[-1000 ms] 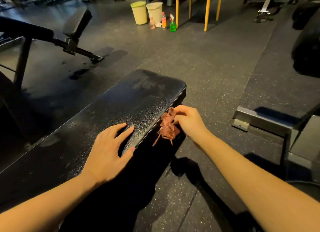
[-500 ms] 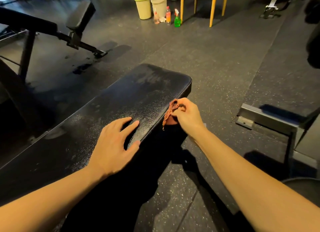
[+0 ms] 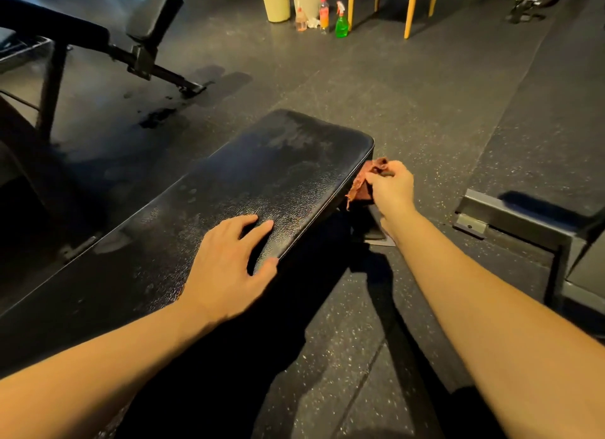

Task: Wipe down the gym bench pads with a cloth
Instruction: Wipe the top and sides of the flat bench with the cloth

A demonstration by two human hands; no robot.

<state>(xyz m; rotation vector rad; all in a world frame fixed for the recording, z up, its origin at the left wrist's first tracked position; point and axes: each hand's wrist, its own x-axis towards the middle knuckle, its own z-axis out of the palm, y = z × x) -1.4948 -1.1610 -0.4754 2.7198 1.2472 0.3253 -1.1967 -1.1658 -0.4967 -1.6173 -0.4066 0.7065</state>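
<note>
A long black bench pad (image 3: 255, 177) runs from the lower left toward the middle, its top shiny with damp streaks. My left hand (image 3: 229, 268) rests flat on the pad near its right edge, fingers spread and the thumb at the edge. My right hand (image 3: 391, 188) grips a crumpled reddish-brown cloth (image 3: 363, 181) and holds it against the pad's right side, close to the far corner. Part of the cloth is hidden behind my fingers.
Another black bench (image 3: 131, 36) stands at the upper left with wet patches on the floor beside it. Two bins (image 3: 278, 0), spray bottles (image 3: 341, 21) and yellow chair legs (image 3: 411, 10) are at the back. A metal equipment base (image 3: 510, 219) lies on the right.
My right hand has slid the cloth along the pad's right side toward the far corner. The left hand has stayed in place on the pad. The camera has tilted down a little.
</note>
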